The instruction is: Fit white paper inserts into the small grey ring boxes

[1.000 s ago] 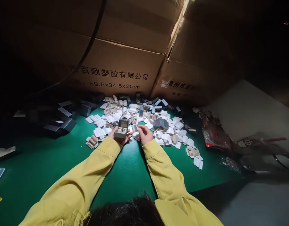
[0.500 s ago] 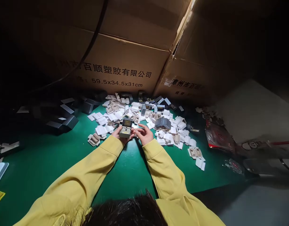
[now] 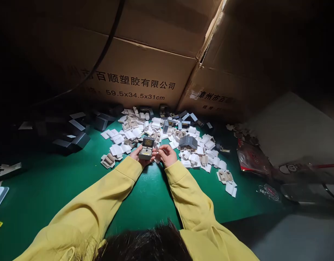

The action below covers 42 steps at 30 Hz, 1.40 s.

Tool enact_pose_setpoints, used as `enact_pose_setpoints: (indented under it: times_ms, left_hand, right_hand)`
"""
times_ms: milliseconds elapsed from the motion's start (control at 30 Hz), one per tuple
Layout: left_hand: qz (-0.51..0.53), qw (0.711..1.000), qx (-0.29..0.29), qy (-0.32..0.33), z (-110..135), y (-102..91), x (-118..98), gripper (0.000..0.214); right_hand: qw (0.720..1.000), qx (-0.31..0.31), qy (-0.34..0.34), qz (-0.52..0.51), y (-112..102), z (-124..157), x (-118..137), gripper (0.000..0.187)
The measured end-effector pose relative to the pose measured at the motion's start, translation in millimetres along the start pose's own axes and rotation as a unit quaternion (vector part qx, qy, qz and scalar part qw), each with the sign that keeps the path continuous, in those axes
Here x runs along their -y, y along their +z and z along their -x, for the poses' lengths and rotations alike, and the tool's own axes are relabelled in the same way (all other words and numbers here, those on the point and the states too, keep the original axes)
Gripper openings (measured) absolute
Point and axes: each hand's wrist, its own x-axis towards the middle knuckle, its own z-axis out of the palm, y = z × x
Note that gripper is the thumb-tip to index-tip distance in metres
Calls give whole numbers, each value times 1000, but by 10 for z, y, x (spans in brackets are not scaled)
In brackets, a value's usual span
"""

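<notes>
Sitting in the left hand (image 3: 138, 155), a small grey hinged box (image 3: 146, 149) is held just above the green table mat (image 3: 74, 188), lid raised, beige lining showing inside. Left hand cupped under and around the box, fingers curled at its near and left sides. Right hand (image 3: 167, 155) just beside it, fingers drawn together with the tips at the box's right edge. A small white scrap (image 3: 156, 158) shows under those tips; cannot tell whether it is pinched or only touched. Both arms in yellow sleeves (image 3: 188, 195), reaching forward from the bottom of the view.

Box and hands sit at the near edge of a loose pile of white and beige card inserts (image 3: 199, 152) spread over the mat. Closed grey boxes (image 3: 187, 141) lie in the pile right of the hands. A few folded inserts (image 3: 108, 160) sit left of the left hand. Dark boxes (image 3: 74, 139) stacked further left, in shadow. Two big brown cardboard cartons (image 3: 145, 69) with printed black characters stand behind the pile, meeting at a corner. Black cable (image 3: 101, 54) hangs across the left carton. Red plastic packet (image 3: 251, 159) lies on the far right, well apart from the hands.
</notes>
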Motion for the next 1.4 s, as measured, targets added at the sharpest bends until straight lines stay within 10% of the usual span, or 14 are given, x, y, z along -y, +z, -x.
enact_pose_setpoints:
  times_ms: [467, 633, 767, 900, 1400]
  left_hand:
    - [-79, 995, 19, 52, 5, -40, 28, 44]
    - [-102, 992, 17, 70, 46, -54, 65, 40]
    - [-136, 987, 45, 76, 60, -80, 78, 34]
    - [-146, 983, 63, 87, 53, -83, 95, 37]
    - [-184, 973, 92, 102, 9, -122, 155, 44]
  right_hand:
    - [996, -64, 63, -4, -93, -121, -36, 41]
    - [967, -173, -98, 158, -276, -117, 164, 27]
    - [915, -47, -250, 312, -262, -23, 297, 17]
    - [897, 96, -233, 363, -148, -6, 212, 20]
    - [863, 192, -249, 395, -190, -29, 206, 26]
